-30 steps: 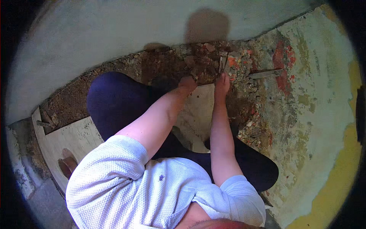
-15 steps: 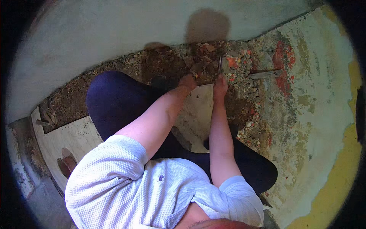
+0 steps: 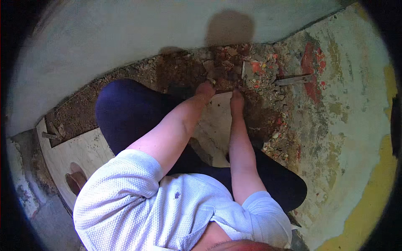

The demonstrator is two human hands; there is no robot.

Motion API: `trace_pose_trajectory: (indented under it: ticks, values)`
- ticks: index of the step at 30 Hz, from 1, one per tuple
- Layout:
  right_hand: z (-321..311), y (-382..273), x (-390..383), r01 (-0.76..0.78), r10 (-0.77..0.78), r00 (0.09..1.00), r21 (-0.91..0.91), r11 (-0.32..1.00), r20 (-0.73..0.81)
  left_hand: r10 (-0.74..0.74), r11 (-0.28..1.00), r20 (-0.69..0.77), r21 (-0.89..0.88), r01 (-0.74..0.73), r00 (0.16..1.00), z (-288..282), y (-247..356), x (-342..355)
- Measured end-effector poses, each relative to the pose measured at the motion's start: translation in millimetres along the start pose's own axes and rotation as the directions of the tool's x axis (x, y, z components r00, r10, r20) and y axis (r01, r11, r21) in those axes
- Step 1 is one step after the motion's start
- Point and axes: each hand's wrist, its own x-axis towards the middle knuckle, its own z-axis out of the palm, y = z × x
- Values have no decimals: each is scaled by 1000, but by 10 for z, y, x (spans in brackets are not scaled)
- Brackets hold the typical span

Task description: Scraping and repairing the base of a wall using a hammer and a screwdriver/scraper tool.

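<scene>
Over a strip of broken rubble (image 3: 190,69) along the wall, both my hands work close together. My left hand (image 3: 205,88) is closed, its fingers curled near the far edge of a pale floor slab (image 3: 213,123); whatever it grips is too small and dark to make out. Just right of it, my right hand (image 3: 237,98) is also closed, at the slab's far right corner. A thin, light metal-looking piece (image 3: 243,69) stands out beyond the right hand; whether the hand grips it cannot be told.
A pale wall (image 3: 125,37) rises behind the rubble. To the right, a flat grey bar (image 3: 293,80) lies on the worn, stained floor (image 3: 335,113). At the left are another pale slab (image 3: 81,152), a small bar (image 3: 49,135) and a brown object (image 3: 76,179). My bent legs flank the work.
My right hand has drawn slightly nearer to me and to the left, apart from the thin metal-looking piece. My left hand has stayed nearly in place.
</scene>
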Motion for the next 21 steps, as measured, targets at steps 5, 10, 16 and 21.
trace_pose_trajectory:
  ticks: [5,10,16,21]
  values:
    - [-272,-570,198,87,-92,995,614,785,-24,7,997,29,-74,-5,1000,-9,-166,53]
    - [130,-138,-109,254,-212,960,242,936,-185,-53,999,180,6,53,982,-91,-243,35]
    - [311,476,-74,-73,72,997,97,993,22,-35,998,80,-42,39,996,-160,-9,-162]
    - [-111,-272,194,52,-23,996,368,928,-81,-20,998,92,56,15,996,-213,-127,-123]
